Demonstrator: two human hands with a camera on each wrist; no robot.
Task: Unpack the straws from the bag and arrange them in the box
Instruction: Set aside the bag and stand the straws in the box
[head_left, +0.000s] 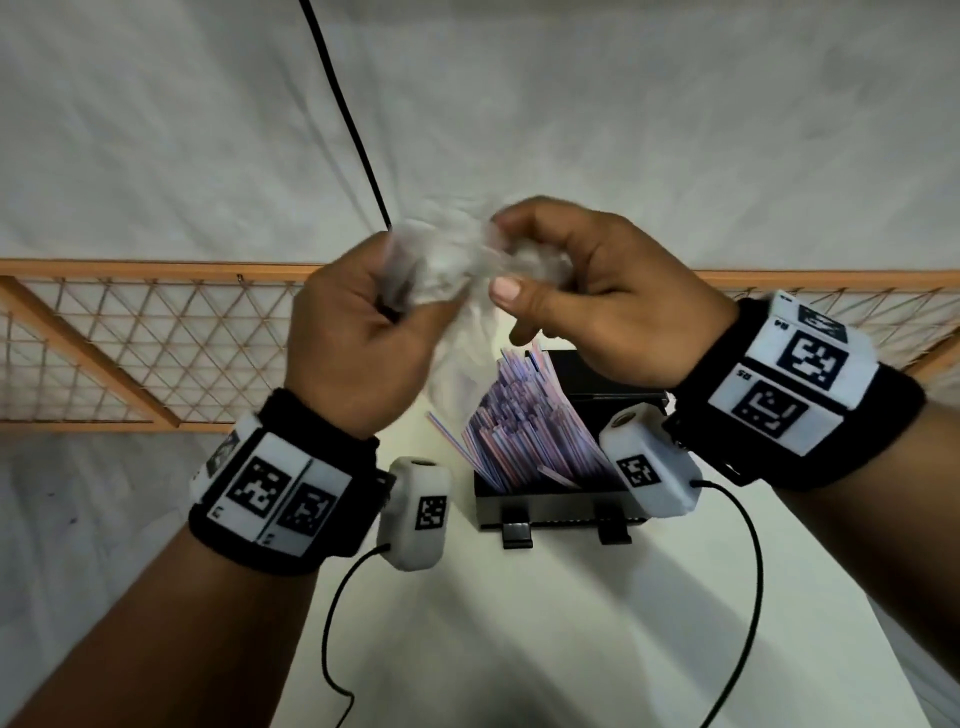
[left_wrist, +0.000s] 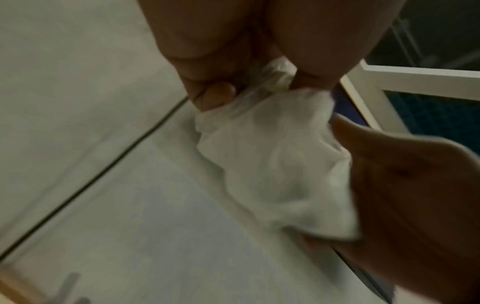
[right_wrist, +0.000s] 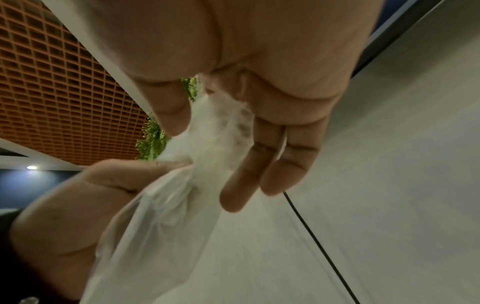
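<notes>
A person's two hands were raised above a small black rectangular box (head_left: 556, 512) that sat on a white cloth-covered bench (head_left: 519, 623). The left hand (head_left: 353, 338) was curled round one end of a crumpled, thin, clear plastic bag (head_left: 457, 260), and the right hand (head_left: 597, 291) pinched the other end between thumb and fingers, with the two outer fingers hanging looser. The bag was bunched up directly above the box and looked empty; no straws showed inside it.

The thin plastic straws striped in red, blue and white (head_left: 524, 421) stood in a leaning, fanned bundle inside the box, their upper ends rising above its rim. One straw slanted out to the left of the bundle.

Judging by this, the unpacking seemed done. What seemed left was to put the bag aside and tidy the straws so they lie evenly in the box.

Both wrists wore black bands with white tags printed with black square code patterns. Small characters beside the patterns were too small to read with confidence. No brand name showed on the bag or box.
</notes>
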